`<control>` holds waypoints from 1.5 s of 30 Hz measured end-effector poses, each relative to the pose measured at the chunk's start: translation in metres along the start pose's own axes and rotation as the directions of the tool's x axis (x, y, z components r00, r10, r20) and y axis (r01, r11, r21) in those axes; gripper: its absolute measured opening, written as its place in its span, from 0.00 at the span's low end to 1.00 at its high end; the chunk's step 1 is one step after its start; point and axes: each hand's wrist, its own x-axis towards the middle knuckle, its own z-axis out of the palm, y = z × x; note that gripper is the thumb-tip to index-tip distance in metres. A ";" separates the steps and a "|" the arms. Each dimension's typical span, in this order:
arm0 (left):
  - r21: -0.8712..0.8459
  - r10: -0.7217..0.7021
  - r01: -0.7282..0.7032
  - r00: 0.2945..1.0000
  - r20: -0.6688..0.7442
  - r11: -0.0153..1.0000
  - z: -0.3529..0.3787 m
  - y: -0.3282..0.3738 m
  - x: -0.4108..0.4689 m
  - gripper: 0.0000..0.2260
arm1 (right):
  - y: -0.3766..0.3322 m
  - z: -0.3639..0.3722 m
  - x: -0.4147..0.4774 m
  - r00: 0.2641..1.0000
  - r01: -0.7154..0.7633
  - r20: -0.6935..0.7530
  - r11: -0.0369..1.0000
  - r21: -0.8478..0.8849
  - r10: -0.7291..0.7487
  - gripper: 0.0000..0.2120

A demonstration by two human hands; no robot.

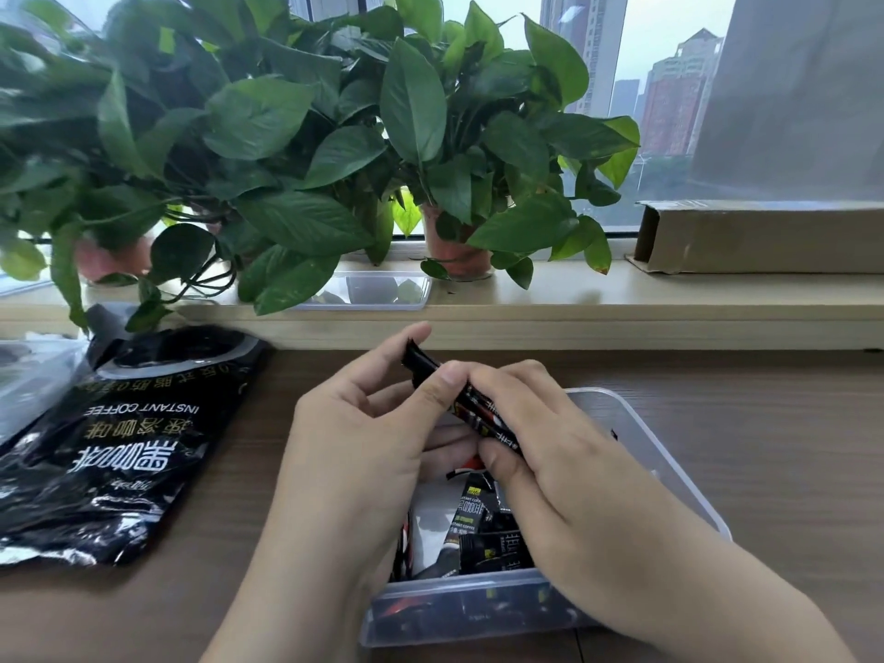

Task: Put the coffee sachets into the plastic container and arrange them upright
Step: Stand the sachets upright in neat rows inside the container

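Note:
A clear plastic container (669, 466) stands on the brown table in front of me, with several black coffee sachets (483, 533) lying loosely inside. Above it, both hands hold a small bundle of black sachets (471, 406), tilted with its top end pointing up and left. My left hand (363, 437) grips the bundle's upper part with thumb on top. My right hand (559, 452) curls round its lower part. The container's far left corner is hidden behind my hands.
A large black instant-coffee bag (110, 442) lies flat at the left of the table. A clear lid (378, 291), potted plants (459, 251) and a cardboard box (760, 236) sit on the window ledge behind. Clear plastic wrapping (33, 375) lies at far left.

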 end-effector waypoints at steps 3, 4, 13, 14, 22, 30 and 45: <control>-0.064 0.011 -0.011 1.000 -0.003 0.998 0.001 0.001 0.000 0.26 | -0.001 -0.002 -0.001 1.000 -0.018 -0.024 0.998 0.057 0.019 0.25; -0.075 0.013 -0.014 1.000 -0.009 0.997 0.001 0.002 0.000 0.28 | 0.000 -0.002 -0.001 0.999 -0.016 -0.045 0.998 0.064 0.019 0.24; -0.116 -0.005 0.000 0.999 -0.044 0.993 0.006 -0.006 -0.004 0.10 | -0.005 0.002 -0.002 0.994 -0.009 -0.111 0.998 0.070 0.017 0.16; -0.118 0.004 -0.009 0.999 -0.047 0.993 0.005 -0.006 -0.004 0.09 | -0.004 0.001 -0.003 0.995 -0.026 -0.098 0.996 0.085 0.034 0.16; -0.098 0.054 -0.063 0.994 -0.097 0.993 0.002 0.000 -0.002 0.23 | -0.003 -0.001 0.001 0.978 -0.049 -0.205 0.998 -0.043 0.039 0.10; -0.162 -0.073 0.065 0.997 -0.041 0.985 0.015 -0.012 -0.013 0.10 | -0.010 0.004 0.002 0.965 -0.090 -0.256 0.987 -0.136 0.053 0.06; 0.169 -0.129 0.114 0.988 0.080 0.979 -0.016 0.002 -0.004 0.05 | -0.018 0.008 0.004 0.958 -0.112 -0.273 0.989 -0.091 0.084 0.04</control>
